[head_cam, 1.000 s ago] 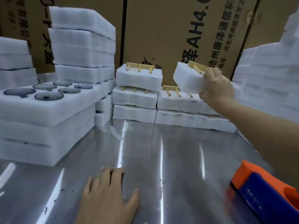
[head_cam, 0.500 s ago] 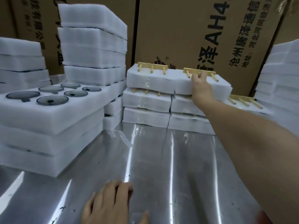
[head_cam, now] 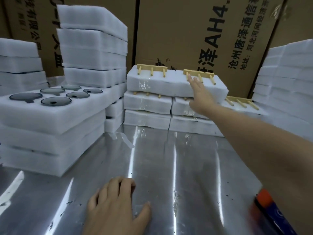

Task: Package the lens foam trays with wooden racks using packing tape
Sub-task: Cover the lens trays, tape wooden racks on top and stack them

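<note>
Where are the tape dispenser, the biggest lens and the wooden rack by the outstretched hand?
tape dispenser [head_cam: 273, 215]: head view, blue body.
biggest lens [head_cam: 25, 96]: head view, glass centre.
wooden rack [head_cam: 199, 73]: head view, flat bar.

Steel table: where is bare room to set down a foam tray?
The table is bare in its middle, between the lens tray stack left, the taped packs behind and the left hand in front. Back and sides are crowded.
</note>
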